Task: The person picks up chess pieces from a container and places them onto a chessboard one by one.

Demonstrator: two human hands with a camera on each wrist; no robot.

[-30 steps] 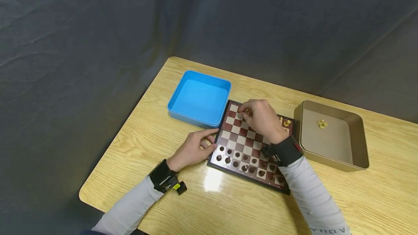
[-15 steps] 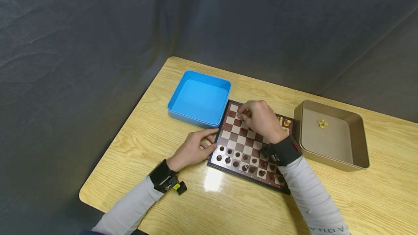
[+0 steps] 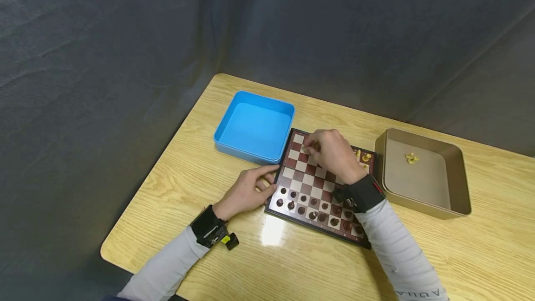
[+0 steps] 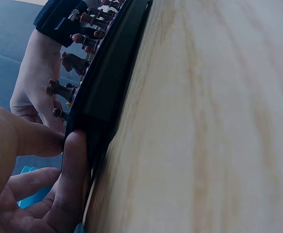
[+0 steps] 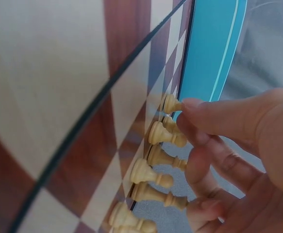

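In the head view a magnetic-style chessboard [image 3: 298,176] lies on the table, with dark chess pieces [image 3: 313,215] along its near side. My right hand [image 3: 334,152] reaches over the far side. Thumb and fingertips pinch the head of a cream pawn [image 5: 170,103], its base right at a square in the right wrist view. Other cream pieces [image 5: 151,174] stand beside those fingers; in the head view the hand hides most of them. My left hand [image 3: 249,188] rests at the board's left edge, thumb and index finger spread and touching the black rim [image 4: 100,92].
A blue tray [image 3: 255,124] stands at the board's far left, close against its corner. To the right is a tan box [image 3: 455,175] holding several cream pieces [image 3: 411,158]. A dark curtain [image 3: 267,31] hangs behind the wooden table [image 3: 234,273].
The right fingers have shifted slightly at the far-left part of the board, and a cream pawn now shows at their tips. The left hand keeps its place on the edge.
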